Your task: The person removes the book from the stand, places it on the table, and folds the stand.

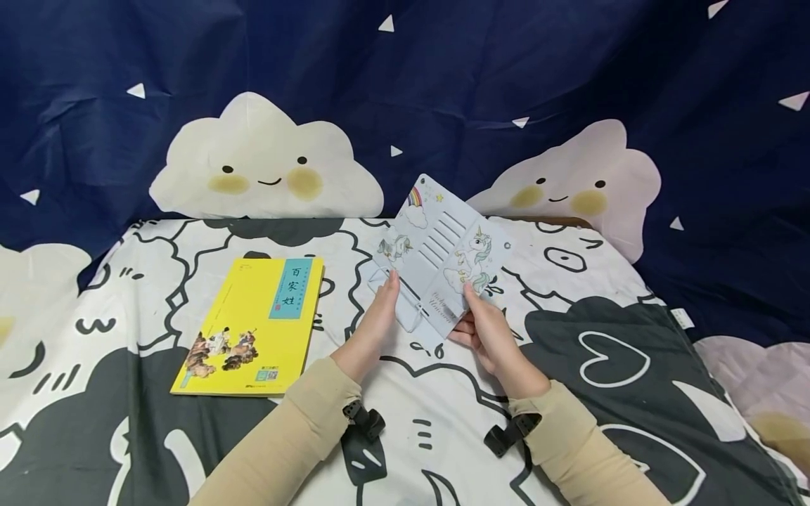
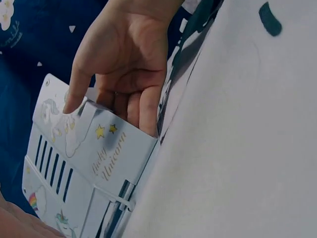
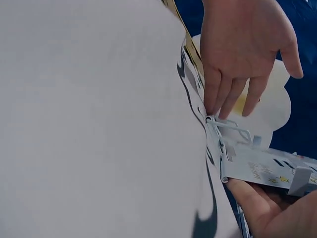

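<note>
A white folding book stand (image 1: 433, 246), printed with unicorns and a rainbow and cut with slots, is held up at a tilt above the bed cover. My right hand (image 1: 487, 327) grips its lower right edge, thumb on the front and fingers behind, as the left wrist view also shows for the right hand (image 2: 126, 64). At the stand's lower left is my left hand (image 1: 376, 320). Its fingers look straight and spread in the right wrist view, close to the wire holder (image 3: 233, 128); whether they touch it, I cannot tell.
A yellow book (image 1: 253, 327) with a blue title label lies on the patterned cover (image 1: 436, 400), left of my hands. Behind stands a dark blue cloth (image 1: 443, 63) printed with clouds and triangles.
</note>
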The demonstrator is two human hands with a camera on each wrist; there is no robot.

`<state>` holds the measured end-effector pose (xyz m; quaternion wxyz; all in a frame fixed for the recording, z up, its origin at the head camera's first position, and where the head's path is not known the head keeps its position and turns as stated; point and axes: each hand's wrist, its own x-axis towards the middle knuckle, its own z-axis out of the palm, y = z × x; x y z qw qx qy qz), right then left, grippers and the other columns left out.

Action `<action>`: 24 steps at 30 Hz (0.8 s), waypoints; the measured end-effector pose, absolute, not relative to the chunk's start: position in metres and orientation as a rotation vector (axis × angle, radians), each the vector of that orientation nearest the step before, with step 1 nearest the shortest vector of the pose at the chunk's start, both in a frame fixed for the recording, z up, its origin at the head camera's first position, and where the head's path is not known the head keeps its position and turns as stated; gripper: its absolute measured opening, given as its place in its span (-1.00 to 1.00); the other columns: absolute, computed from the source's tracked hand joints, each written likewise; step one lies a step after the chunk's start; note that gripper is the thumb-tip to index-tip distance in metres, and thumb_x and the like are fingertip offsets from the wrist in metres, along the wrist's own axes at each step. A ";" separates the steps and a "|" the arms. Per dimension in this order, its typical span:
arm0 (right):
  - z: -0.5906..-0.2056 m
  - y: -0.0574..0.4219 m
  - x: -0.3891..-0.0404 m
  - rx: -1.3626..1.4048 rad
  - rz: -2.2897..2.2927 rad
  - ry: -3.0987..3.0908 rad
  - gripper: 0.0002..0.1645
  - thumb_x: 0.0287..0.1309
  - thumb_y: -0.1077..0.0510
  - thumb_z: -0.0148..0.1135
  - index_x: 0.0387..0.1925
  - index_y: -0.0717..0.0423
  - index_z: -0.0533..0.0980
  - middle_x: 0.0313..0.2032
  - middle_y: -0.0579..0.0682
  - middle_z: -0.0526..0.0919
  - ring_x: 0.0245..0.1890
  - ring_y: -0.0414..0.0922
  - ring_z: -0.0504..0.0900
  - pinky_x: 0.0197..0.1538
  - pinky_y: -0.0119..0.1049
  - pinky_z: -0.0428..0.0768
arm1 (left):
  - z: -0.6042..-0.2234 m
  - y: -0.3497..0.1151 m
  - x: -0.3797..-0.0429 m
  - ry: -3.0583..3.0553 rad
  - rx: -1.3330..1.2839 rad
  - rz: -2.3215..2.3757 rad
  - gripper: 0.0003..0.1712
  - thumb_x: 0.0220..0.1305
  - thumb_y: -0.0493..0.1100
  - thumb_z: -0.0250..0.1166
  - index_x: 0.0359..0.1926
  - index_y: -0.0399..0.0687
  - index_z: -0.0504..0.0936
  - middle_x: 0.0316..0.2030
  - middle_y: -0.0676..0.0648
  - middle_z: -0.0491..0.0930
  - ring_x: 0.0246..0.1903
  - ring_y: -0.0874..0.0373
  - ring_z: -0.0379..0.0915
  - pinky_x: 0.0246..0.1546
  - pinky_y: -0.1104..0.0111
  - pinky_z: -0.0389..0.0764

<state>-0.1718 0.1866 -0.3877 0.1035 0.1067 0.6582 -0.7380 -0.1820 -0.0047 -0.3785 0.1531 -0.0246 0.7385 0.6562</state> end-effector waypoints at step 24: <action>-0.383 0.171 -0.159 0.310 -2.220 1.951 -0.55 0.41 0.17 0.11 0.18 0.39 0.35 -0.23 -0.09 0.68 -0.30 -0.29 0.73 -0.19 -0.43 0.71 | -0.372 0.023 -0.159 2.157 -0.154 1.896 -0.05 0.49 0.38 -0.38 0.56 -0.24 -0.15 0.56 -0.31 -0.41 0.55 -0.18 -0.62 0.48 -0.19 -0.43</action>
